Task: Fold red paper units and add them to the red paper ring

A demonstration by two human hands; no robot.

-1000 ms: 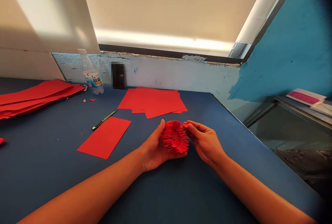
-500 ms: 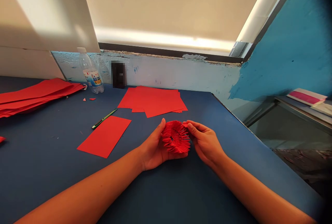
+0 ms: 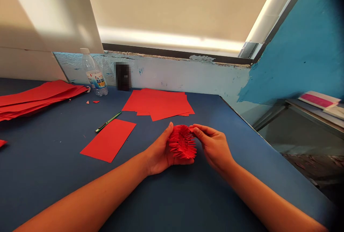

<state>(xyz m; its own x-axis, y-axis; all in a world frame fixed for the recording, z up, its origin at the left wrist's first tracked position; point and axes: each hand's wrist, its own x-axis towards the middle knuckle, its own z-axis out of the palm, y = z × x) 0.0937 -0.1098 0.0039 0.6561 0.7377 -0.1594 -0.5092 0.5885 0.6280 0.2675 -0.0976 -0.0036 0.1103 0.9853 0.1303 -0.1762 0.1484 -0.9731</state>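
Observation:
A round, spiky origami piece made of many folded red paper points rests in my left hand. The thumb lies along its left side and the fingers support it from below. At its upper right rim, my right hand pinches a small folded red paper piece between thumb and forefinger. Whether this piece is joined to the ring cannot be made out. A red paper rectangle lies flat to the left of my hands, with a green utility knife along its upper edge.
Red sheets lie stacked at the back of the blue table. More red paper is at the far left. A plastic bottle and a pixelated dark object stand by the wall. A shelf with books is at right.
The origami piece has tilted slightly in my left hand, so its centre opening shows less. My right hand keeps its pinch at the rim, nearly unmoved.

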